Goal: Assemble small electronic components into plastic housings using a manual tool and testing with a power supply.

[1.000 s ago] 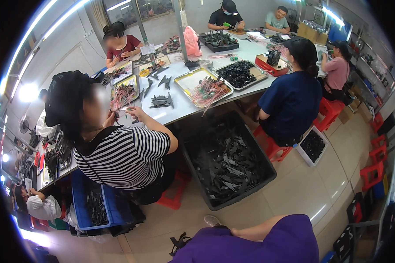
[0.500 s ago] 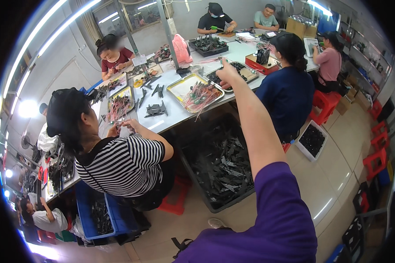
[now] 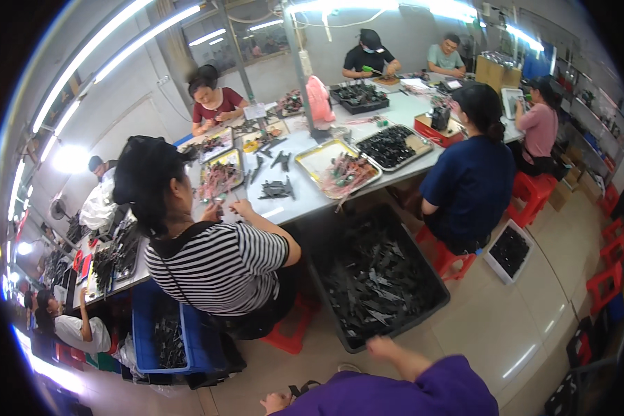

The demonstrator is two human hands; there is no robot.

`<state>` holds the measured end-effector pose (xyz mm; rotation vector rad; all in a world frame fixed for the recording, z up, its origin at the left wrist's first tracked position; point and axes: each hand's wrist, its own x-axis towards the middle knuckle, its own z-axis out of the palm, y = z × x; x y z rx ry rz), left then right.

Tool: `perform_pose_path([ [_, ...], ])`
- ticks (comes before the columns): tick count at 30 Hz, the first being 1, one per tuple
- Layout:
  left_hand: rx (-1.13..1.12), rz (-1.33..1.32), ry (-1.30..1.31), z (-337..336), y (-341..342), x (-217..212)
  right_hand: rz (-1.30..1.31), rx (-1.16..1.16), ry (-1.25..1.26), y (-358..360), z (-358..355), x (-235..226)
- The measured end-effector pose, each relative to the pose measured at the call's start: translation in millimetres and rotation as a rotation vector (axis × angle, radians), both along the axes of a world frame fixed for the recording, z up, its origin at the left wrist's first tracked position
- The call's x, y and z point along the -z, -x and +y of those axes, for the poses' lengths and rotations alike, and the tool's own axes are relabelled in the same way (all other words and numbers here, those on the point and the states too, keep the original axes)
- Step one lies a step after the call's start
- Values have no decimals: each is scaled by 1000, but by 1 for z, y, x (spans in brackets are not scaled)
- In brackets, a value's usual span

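Observation:
My right hand is low over the near rim of a large black tub, smeared by motion, so its fingers cannot be read. Its purple-sleeved arm is bent close to my body. Long dark plastic parts lie heaped in the tub. At the bottom edge shows my left hand, partly cut off, beside a black strap. Its fingers look curled, but whether they hold anything is unclear.
A seated person in a striped shirt works at the white table. A tray of pink-wired parts lies there. Red stools, a blue bin and a white box stand around; another person in dark blue sits right.
My right arm, stretched out pointing over the table before, has dropped and drawn back toward my body. The view has shifted, and my left hand now shows at the bottom.

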<state>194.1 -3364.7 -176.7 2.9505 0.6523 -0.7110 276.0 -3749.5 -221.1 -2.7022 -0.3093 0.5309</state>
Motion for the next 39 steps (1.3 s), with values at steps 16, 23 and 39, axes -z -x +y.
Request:
perform_pose_path([
  [16,-227,-323,155,41,11,17,-151,1014,-252,-16,-107,53],
  [23,-122,-52,434,31,14,18,97,607,-235,-43,7,17],
  [39,-586,-5,380,73,81,13,477,458,114,26,-55,67],
])
